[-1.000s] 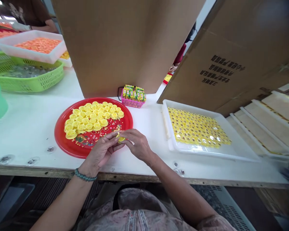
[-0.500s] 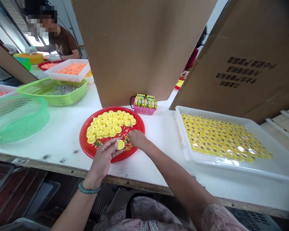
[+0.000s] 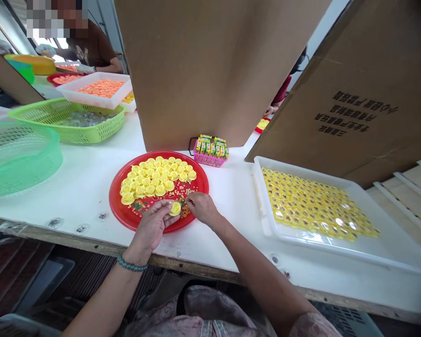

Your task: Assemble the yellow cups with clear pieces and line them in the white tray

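Observation:
My left hand (image 3: 153, 225) is closed on a small round yellow piece (image 3: 175, 208), shallow like a little dish, held over the near part of a red round tray (image 3: 114, 201). Close by on the right, my right hand (image 3: 202, 208) has its fingers pinched together above the tray; what they hold, if anything, is hidden. Many similar yellow pieces (image 3: 150, 176) lie crowded on the tray's far and left part. Small pale specks (image 3: 181, 191) show on the red surface between them and my hands; I cannot tell whether they are loose or printed.
Right of my hands a white tray (image 3: 266, 224) holds rows of yellow pieces with dark centres. Behind the red tray stand a pink basket (image 3: 210, 160) of small boxes and cardboard panels (image 3: 210, 70). Green baskets (image 3: 101, 133) sit left. Beyond them a person (image 3: 94, 44) works.
The view has shifted a little. My right hand has drawn slightly back and its pinched fingers show more clearly near the yellow piece. My left hand still holds that piece.

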### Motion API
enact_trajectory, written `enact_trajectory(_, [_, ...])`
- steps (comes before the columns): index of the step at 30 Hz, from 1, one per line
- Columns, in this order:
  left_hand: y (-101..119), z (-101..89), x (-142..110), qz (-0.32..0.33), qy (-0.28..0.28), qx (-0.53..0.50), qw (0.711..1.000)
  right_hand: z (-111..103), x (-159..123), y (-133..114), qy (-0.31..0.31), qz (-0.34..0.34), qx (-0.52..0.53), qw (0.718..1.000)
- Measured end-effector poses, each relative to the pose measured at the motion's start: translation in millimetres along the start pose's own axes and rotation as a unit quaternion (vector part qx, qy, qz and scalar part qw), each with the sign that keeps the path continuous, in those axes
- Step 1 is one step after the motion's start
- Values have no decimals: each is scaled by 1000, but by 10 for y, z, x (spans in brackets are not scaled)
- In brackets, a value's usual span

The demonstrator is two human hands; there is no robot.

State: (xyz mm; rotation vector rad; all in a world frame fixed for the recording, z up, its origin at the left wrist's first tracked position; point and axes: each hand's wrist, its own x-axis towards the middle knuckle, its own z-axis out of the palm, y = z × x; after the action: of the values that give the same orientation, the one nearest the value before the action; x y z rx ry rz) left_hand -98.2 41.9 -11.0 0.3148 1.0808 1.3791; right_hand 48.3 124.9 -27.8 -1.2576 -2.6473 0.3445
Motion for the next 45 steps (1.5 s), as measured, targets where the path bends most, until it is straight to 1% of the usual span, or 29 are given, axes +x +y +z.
enact_trajectory(3, [-33, 7, 9, 11, 1, 13, 1000, -48, -57, 4, 25, -3, 37, 999])
enact_trajectory(5, [-56, 1, 16, 32, 2, 37, 999, -105, -104, -22, 71, -18, 113, 991])
enact_trajectory(7, [-78, 0, 18, 54, -6, 65, 996, -163, -155, -75, 111, -47, 191, 974])
enact_trajectory(8, [-88, 7, 14, 60, -11, 77, 995, -190, -183, -108, 118, -65, 212, 968])
enact_trajectory(10, [-112, 44, -10, 62, -25, 88, 994, -242, -253, -161, 109, -93, 216, 966])
enact_trajectory(12, [-145, 106, -56, 46, -40, 87, 994, -310, -367, -154, 109, -90, 218, 966])
enact_trajectory(14, [-192, 176, -112, 16, -51, 81, 995, -414, -565, -47, 128, -42, 222, 966])
enact_trajectory(16, [-259, 234, -160, -23, -64, 79, 995, -550, -877, 143, 141, 48, 192, 970])
enact_trajectory(17, [-301, 255, -178, -42, -71, 80, 993, -621, -1071, 250, 132, 106, 154, 973])
enact_trajectory(19, [-399, 290, -202, -74, -88, 84, 990, -736, -1495, 450, 75, 229, 51, 969])
enact_trajectory(21, [-502, 325, -214, -95, -98, 93, 986, -778, -1887, 602, 5, 325, -26, 945])
enact_trajectory(23, [-590, 369, -220, -107, -109, 105, 983, -734, -2175, 693, -31, 371, -39, 927])
enact_trajectory(26, [-668, 445, -241, -117, -118, 122, 979, -580, -2385, 745, -22, 382, -16, 924])
enact_trajectory(29, [-691, 500, -286, -121, -112, 132, 978, -453, -2446, 761, 9, 398, -25, 917])
enact_trajectory(31, [-695, 516, -319, -124, -108, 137, 977, -403, -2457, 757, 17, 407, -35, 912])
enact_trajectory(33, [-704, 521, -344, -127, -103, 140, 976, -361, -2429, 718, 19, 399, -29, 916])
enact_trajectory(37, [-739, 525, -368, -130, -100, 141, 976, -256, -2202, 514, 31, 342, 22, 939])
enact_trajectory(40, [-730, 498, -380, -124, -104, 144, 976, -204, -1984, 384, 52, 265, 116, 956])
enact_trajectory(42, [-695, 452, -388, -117, -101, 147, 977, -215, -1901, 376, 75, 225, 186, 954])
enact_trajectory(43, [-674, 425, -392, -115, -96, 148, 978, -233, -1884, 394, 88, 220, 205, 950])
enact_trajectory(45, [-640, 375, -395, -112, -84, 147, 979, -276, -1880, 451, 110, 234, 204, 944])
